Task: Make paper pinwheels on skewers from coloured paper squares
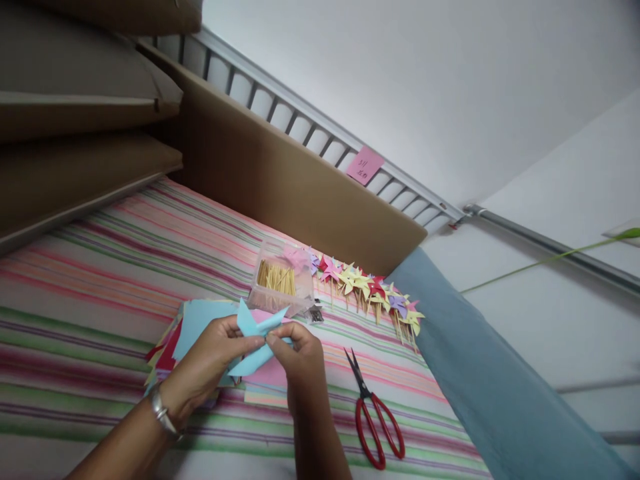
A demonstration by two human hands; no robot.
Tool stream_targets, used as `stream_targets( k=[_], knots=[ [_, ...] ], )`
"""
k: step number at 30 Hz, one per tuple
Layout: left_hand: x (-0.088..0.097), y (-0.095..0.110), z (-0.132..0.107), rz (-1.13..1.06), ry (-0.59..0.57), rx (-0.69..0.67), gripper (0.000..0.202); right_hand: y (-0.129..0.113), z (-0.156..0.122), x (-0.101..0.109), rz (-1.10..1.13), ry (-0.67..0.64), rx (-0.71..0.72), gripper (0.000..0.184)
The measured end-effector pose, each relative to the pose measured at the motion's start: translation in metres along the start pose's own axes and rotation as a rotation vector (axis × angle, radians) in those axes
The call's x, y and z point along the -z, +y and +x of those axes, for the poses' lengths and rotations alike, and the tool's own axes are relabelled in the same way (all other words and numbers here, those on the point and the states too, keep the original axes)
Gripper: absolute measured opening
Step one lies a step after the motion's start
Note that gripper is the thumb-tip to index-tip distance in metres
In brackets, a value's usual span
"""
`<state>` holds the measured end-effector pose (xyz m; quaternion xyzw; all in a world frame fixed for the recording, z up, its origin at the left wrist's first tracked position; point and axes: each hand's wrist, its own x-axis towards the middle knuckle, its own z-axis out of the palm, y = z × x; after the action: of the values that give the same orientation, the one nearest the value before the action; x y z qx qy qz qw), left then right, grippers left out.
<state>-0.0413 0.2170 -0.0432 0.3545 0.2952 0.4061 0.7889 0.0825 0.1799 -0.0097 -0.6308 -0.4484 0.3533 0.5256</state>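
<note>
A light blue paper pinwheel point(256, 360) with folded points is between my two hands, above a striped cloth. My left hand point(220, 347) pinches it near its centre with thumb and fingers; a silver bracelet point(164, 415) circles that wrist. From the other side my right hand point(303, 350) grips the same pinwheel, thumb and forefinger meeting at its middle. Any pin there is too small to make out. Under and beside my hands lie stacked coloured paper sheets point(200, 321), blue, red and pink among them.
Beyond my hands, a clear plastic box point(305, 283) holds wooden sticks point(277, 278). Several finished pinwheels on sticks point(373, 287) lie to its right. Red-handled scissors point(373, 413) rest at the right. A cardboard panel point(280, 160) stands behind; brown packages point(75, 153) are stacked at left.
</note>
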Motion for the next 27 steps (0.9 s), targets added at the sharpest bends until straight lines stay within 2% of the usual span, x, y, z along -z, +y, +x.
stream_targets(
  k=[18, 24, 27],
  knots=[
    [-0.0009, 0.0023, -0.0015, 0.011, 0.003, 0.002, 0.021, 0.002, -0.0018, 0.0008, -0.014, -0.039, 0.02, 0.009],
    [-0.001, 0.003, -0.0015, 0.025, 0.034, 0.002, 0.02, 0.004, -0.0011, -0.0005, -0.059, -0.028, 0.031, 0.009],
    [-0.0015, 0.0033, -0.0017, 0.027, 0.013, -0.015, 0.022, 0.0038, -0.0002, -0.0009, -0.079, -0.022, 0.034, 0.009]
  ],
)
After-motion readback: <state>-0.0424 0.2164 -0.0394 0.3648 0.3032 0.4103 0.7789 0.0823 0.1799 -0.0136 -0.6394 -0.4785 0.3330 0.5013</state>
